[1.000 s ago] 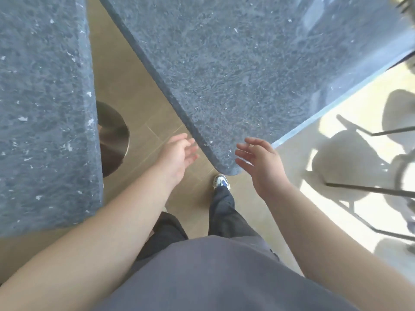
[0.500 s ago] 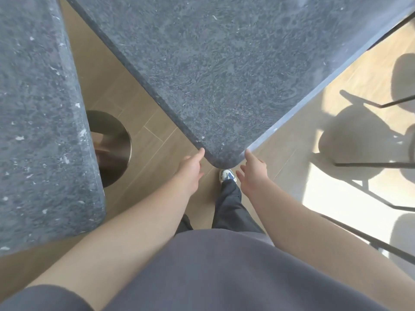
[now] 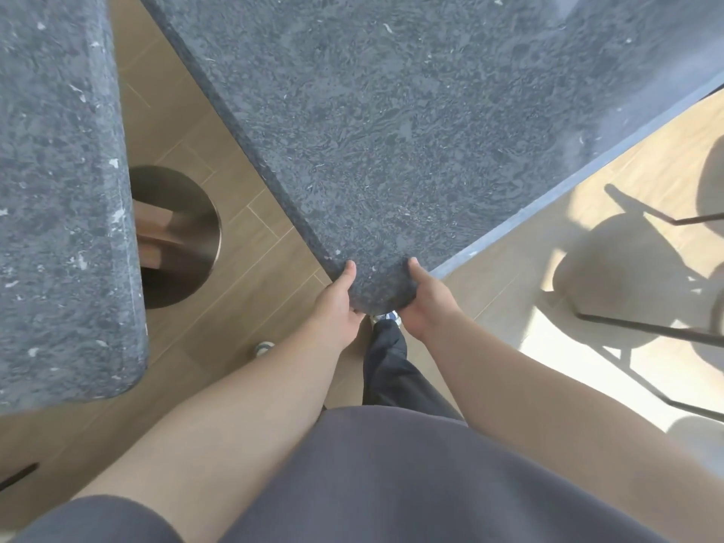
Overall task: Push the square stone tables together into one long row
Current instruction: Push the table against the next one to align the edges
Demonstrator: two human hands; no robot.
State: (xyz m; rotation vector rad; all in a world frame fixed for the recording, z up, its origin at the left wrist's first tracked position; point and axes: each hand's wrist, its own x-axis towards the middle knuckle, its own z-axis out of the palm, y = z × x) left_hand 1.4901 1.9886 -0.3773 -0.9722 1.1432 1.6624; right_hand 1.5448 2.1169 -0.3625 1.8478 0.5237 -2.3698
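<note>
Both hands, left hand point(image 3: 335, 303) and right hand point(image 3: 427, 301), are gripping the rounded corner of the stone table point(image 3: 391, 131), thumbs lying on top.

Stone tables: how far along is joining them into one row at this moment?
Done: nothing joined in view; the grey speckled stone table on the left stands apart from the grey stone table in the middle, with a wedge of wood-look floor between them. In hand: the left hand and right hand grip the middle table's rounded corner. Left: turning it square and closing the gap.
</note>
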